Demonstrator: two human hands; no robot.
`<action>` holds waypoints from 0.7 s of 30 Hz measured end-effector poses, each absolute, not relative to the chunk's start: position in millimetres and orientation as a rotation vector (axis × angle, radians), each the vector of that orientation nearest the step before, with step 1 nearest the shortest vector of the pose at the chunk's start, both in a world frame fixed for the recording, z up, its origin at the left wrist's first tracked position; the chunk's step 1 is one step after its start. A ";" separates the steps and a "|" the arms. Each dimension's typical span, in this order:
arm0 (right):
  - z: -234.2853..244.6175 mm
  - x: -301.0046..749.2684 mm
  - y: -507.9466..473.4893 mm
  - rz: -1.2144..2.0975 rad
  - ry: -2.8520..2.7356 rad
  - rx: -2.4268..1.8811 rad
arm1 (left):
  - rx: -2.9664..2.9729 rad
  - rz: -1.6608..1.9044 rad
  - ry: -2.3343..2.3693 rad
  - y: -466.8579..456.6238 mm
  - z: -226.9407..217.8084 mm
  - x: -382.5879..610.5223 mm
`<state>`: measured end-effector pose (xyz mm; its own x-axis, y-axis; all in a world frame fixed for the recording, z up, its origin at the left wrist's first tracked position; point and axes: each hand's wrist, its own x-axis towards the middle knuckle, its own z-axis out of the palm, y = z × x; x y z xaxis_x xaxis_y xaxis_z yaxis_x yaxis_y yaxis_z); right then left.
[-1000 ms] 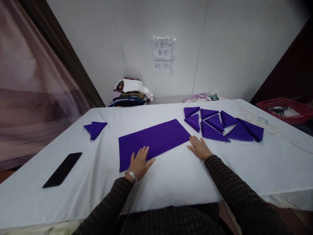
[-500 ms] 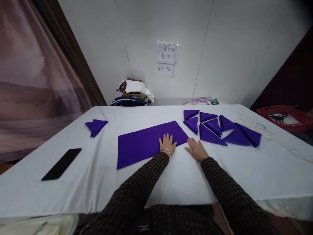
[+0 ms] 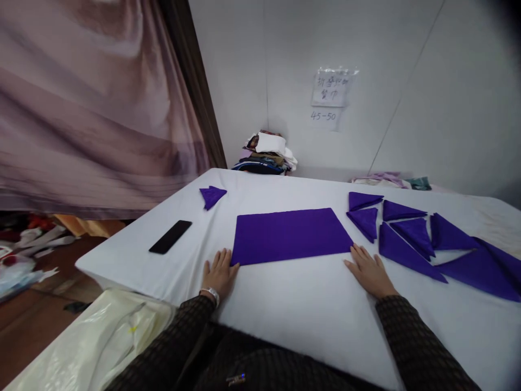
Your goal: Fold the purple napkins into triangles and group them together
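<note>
A purple cloth napkin point(image 3: 291, 236) lies flat on the white-covered table in front of me, folded into a long rectangle with a slanted right end. At its near left corner rests my left hand point(image 3: 218, 276), palm down, fingers stretched out, a silver bracelet on the wrist; the thumb touches the corner. My right hand point(image 3: 369, 270) lies open with its fingertips on the near right corner. Several purple napkins folded into triangles point(image 3: 411, 233) are grouped to the right of that hand. One small folded purple piece point(image 3: 212, 196) sits at the far left.
A black flat rectangular object point(image 3: 171, 237) lies on the white tablecloth point(image 3: 293, 304) at left. Stacked clothes point(image 3: 264, 155) stand by the wall behind the table, below a handwritten sign point(image 3: 330, 89). Pale plastic sheeting point(image 3: 122, 336) is beside the table's near left edge.
My left hand has moved from the napkin's right part to its near left corner. My right hand stays at the right corner. The napkin lies straighter, and the view has turned left.
</note>
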<state>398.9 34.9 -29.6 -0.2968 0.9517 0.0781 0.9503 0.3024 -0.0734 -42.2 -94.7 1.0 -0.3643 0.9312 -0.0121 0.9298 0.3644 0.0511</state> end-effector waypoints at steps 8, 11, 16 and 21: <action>-32.3 400.6 34.8 0.020 -2.437 -1.826 | 2.027 0.372 2.284 -104.7 5.2 -46.7; -34.7 401.4 35.5 0.041 -2.423 -1.835 | 2.205 0.388 2.181 -103.6 7.1 -55.1; -34.9 403.7 39.4 0.099 -2.410 -1.849 | 2.379 0.434 2.075 -92.4 4.2 -68.3; -9.6 359.0 27.8 0.001 -2.346 -1.808 | 2.494 0.646 1.910 -83.2 4.5 -76.7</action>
